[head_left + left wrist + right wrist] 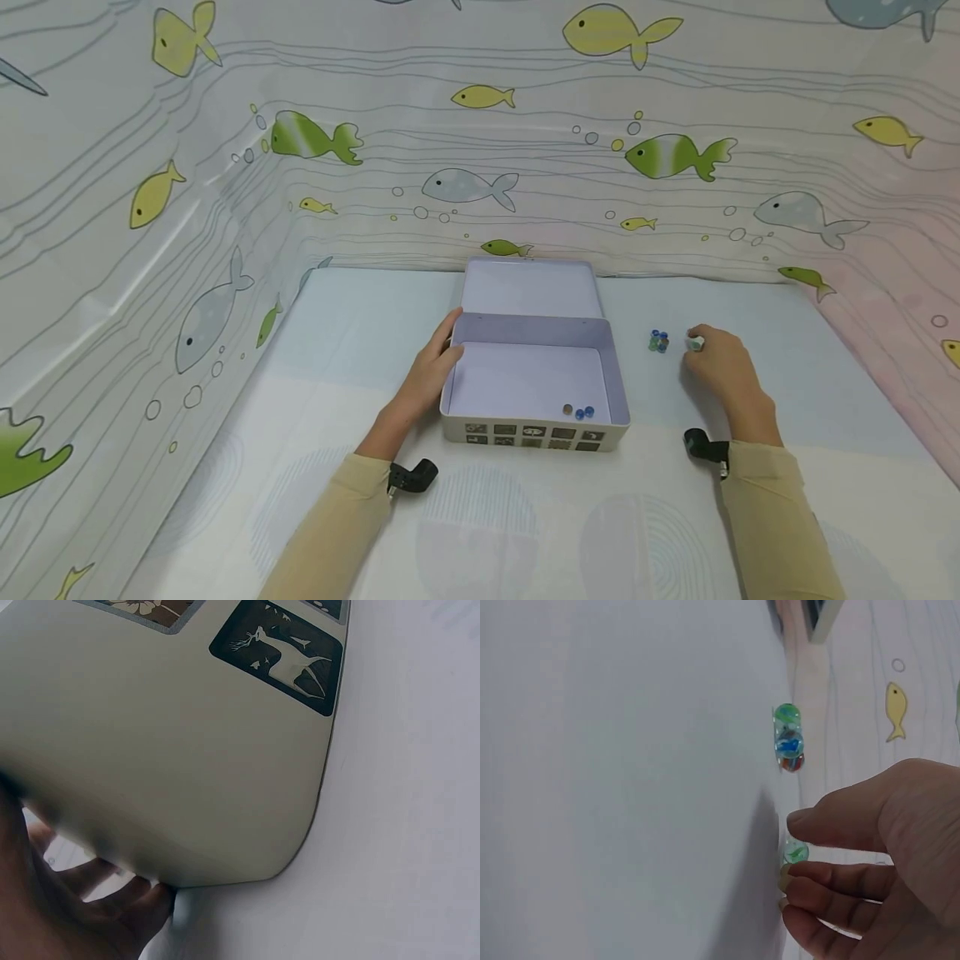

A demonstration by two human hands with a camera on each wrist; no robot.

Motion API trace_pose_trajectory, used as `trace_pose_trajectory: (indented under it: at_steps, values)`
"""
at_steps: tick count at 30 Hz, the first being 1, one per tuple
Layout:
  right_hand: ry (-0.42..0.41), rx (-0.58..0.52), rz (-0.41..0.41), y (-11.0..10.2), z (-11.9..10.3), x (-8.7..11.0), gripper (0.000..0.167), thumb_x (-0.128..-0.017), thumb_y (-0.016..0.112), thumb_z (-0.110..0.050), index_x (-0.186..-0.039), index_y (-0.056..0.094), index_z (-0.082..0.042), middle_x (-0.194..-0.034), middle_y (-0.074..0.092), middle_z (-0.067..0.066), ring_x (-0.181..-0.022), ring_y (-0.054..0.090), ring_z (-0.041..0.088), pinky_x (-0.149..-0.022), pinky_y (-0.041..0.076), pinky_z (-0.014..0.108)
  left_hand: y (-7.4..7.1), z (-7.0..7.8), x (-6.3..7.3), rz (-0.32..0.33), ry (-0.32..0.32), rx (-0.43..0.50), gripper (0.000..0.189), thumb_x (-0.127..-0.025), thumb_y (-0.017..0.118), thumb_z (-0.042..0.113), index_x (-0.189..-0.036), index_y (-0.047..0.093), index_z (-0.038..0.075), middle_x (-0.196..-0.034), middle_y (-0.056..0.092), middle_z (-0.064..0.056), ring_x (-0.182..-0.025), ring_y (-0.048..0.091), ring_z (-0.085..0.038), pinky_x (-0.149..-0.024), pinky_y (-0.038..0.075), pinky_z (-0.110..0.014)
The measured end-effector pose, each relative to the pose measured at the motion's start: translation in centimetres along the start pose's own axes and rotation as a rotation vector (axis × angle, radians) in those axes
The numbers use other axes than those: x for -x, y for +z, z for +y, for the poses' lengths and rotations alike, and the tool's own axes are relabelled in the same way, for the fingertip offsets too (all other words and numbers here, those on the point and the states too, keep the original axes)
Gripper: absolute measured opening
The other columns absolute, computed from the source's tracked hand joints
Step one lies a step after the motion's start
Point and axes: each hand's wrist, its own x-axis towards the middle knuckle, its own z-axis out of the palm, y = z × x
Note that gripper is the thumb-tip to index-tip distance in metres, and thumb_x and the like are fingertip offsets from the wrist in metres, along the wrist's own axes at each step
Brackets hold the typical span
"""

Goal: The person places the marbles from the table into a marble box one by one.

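Note:
A pale tin box (525, 379) stands in front of me, its lid (531, 287) raised at the back. My left hand (437, 364) grips the box's left wall at the rim; in the left wrist view its fingers (124, 900) curl at the box's lower edge. Three small marbles (580, 413), two blue and one brownish, lie inside near the front right. To the right of the box, my right hand (723, 367) pinches a clear green marble (797, 852) between thumb and fingertips, low over the table. Beside it sits a tight cluster of glass marbles (788, 739).
Patterned pale cloth covers the table (360, 325). A sheet printed with fish (485, 188) rises behind the box and along both sides. Dark square pictures (534, 432) decorate the box's front. A small black camera is strapped at each wrist.

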Motion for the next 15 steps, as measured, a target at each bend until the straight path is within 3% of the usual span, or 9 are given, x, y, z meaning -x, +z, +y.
trace_pose_trajectory:
  at_steps: [5,15]
  values:
    - [0.020,0.004,-0.009,-0.17,0.35,-0.02,0.040,-0.087,0.050,-0.009,-0.120,0.059,0.010,-0.120,0.058,0.036,-0.099,0.055,0.046,-0.079,0.047,0.058,0.06,0.01,-0.08,0.006,-0.005,-0.002,0.060,-0.103,0.037,0.030,-0.158,0.015,0.042,-0.166,0.018,0.011,-0.153,0.025,-0.027,-0.123,0.023,-0.053]
    - [0.072,-0.023,-0.035,-0.68,0.47,0.55,0.037,-0.087,0.049,-0.010,-0.118,0.059,0.009,-0.122,0.058,0.036,-0.097,0.055,0.043,-0.077,0.048,0.054,0.02,-0.07,-0.11,0.000,0.001,0.004,0.060,-0.103,0.037,0.029,-0.158,0.015,0.042,-0.166,0.017,0.011,-0.153,0.024,-0.026,-0.123,0.023,-0.052]
